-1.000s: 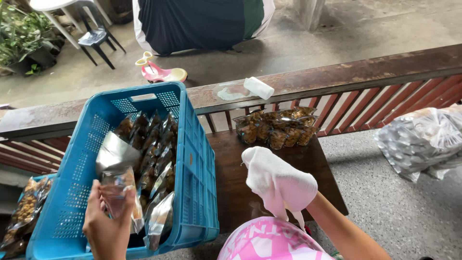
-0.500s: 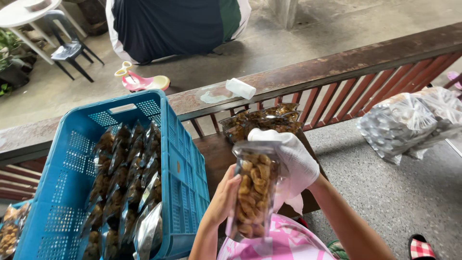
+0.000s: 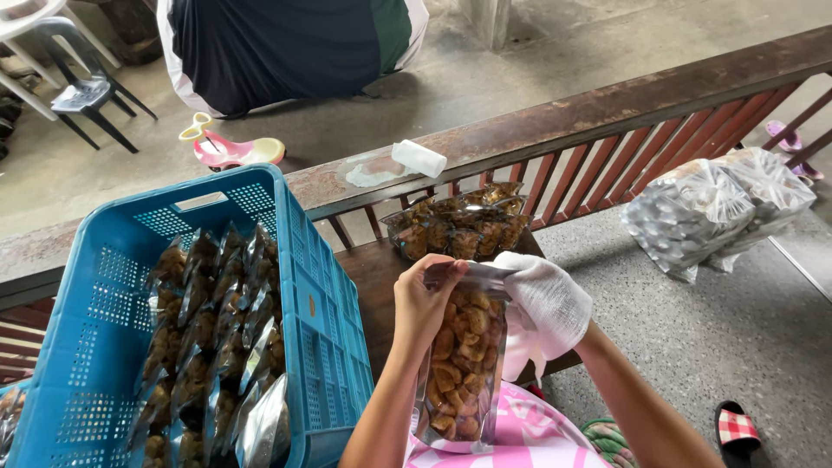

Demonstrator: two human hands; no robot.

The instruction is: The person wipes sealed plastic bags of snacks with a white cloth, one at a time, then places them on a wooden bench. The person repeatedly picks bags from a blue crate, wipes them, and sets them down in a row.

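A clear pouch of brown fried snacks (image 3: 459, 364) stands upright in front of me, over a pink patterned surface (image 3: 529, 438). My bare left hand (image 3: 422, 301) pinches its top edge from the left. A white cloth (image 3: 546, 303) wraps my right hand, which presses on the pouch's top from the right. A blue plastic crate (image 3: 104, 321) to the left holds several similar filled pouches (image 3: 217, 338) standing in rows.
A dark wooden table (image 3: 373, 277) carries the crate and a pile of packed snacks (image 3: 455, 225). A wooden railing (image 3: 563, 121) runs behind, with a white roll (image 3: 419, 158) on it. Large plastic bags (image 3: 711, 208) lie on the concrete floor at right.
My left hand lifted a pouch out of the crate and brought it to the middle. Both hands now grip its top, with the cloth-wrapped right hand pressed against it.
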